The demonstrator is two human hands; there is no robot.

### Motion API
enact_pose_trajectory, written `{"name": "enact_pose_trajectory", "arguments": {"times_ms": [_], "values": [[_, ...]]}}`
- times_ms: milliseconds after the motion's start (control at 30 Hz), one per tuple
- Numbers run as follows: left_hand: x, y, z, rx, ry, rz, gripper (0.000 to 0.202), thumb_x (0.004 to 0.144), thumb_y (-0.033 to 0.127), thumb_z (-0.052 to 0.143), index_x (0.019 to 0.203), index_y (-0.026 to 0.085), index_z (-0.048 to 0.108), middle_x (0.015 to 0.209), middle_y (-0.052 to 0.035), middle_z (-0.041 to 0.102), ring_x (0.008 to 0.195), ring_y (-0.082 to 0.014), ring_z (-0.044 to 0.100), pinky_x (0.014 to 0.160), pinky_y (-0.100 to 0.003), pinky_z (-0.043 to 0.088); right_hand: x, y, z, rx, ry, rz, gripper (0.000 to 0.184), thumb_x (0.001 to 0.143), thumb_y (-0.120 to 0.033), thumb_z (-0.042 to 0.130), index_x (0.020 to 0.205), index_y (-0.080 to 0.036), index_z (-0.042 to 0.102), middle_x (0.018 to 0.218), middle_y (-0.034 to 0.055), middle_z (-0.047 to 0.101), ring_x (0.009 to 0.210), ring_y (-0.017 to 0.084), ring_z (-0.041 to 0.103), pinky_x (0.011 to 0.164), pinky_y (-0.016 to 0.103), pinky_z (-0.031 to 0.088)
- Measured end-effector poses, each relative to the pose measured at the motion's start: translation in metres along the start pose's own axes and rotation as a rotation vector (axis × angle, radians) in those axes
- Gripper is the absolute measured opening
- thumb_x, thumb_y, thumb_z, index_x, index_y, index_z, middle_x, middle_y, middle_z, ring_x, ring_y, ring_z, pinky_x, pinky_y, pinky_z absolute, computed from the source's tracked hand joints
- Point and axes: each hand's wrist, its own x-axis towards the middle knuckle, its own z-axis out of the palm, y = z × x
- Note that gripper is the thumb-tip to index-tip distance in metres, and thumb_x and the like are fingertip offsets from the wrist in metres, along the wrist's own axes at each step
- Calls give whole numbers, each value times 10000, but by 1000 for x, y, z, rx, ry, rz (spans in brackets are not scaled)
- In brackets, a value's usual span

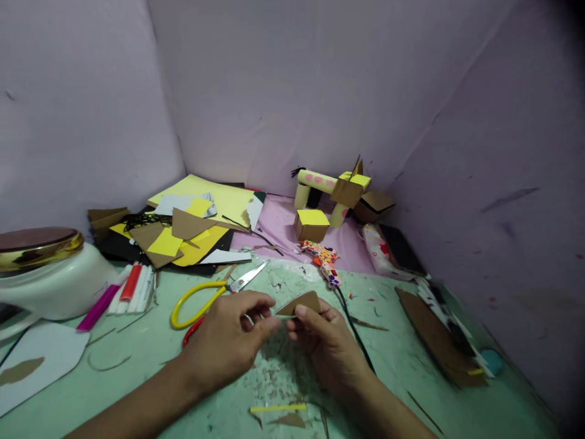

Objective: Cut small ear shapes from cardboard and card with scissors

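Note:
A small brown cardboard piece (307, 301) with a pointed left end is pinched in my right hand (331, 347), the thumb lying on its face. My left hand (233, 335) has its fingers curled, with thumb and fingertips together at the piece's pointed end. Scissors (249, 277) with yellow and red handles lie partly behind my left hand, blades spread. Beyond my hands rests a glue gun (326, 262) wrapped in a colourful pattern, its black cord running behind my right hand.
A spotted yellow animal figure (317, 181) stands at the back, behind a yellow-topped cardboard box (311, 225). Paper and cardboard sheets (201, 189) are piled back left. Markers (132, 286) and a white pot-like vessel (59, 283) are at left. A brown cardboard strip (434, 332) lies right.

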Motion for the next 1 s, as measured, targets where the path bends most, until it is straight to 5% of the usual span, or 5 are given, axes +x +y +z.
{"name": "enact_pose_trajectory", "arguments": {"times_ms": [233,433,633,800,1000], "values": [[7,-2,-10,0,-92,28,145,700,237,524,578,166,556,510,39,468,502,-104,397,468,-214,297,2,1,-10,-313,-77,-45,327,560,-346,807,792,-145,694,682,31,667,600,123,590,524,210,458],[18,-8,-18,-296,-7,-47,173,647,280,602,542,157,541,477,46,467,464,-86,415,461,-203,331,2,-3,-11,-530,-190,31,238,566,-334,791,569,-130,668,505,10,621,442,69,489,454,196,372],[19,-12,-2,-678,72,-270,229,702,393,590,723,168,553,555,41,560,343,-54,397,308,-162,261,3,2,-6,-277,-55,105,293,514,-340,829,614,-123,659,514,10,631,449,90,559,469,203,458],[12,-8,12,-531,-200,-299,227,646,376,620,633,155,565,393,61,470,329,-59,389,334,-161,302,4,-1,-5,-202,-4,107,314,512,-330,835,652,-91,688,552,26,645,481,93,591,514,202,514],[11,-12,17,-533,-49,-361,266,648,388,561,524,153,554,338,46,457,288,-42,317,326,-173,208,7,-6,-8,-124,151,-30,319,494,-344,835,658,-109,696,584,12,641,498,110,593,438,192,503]]}}
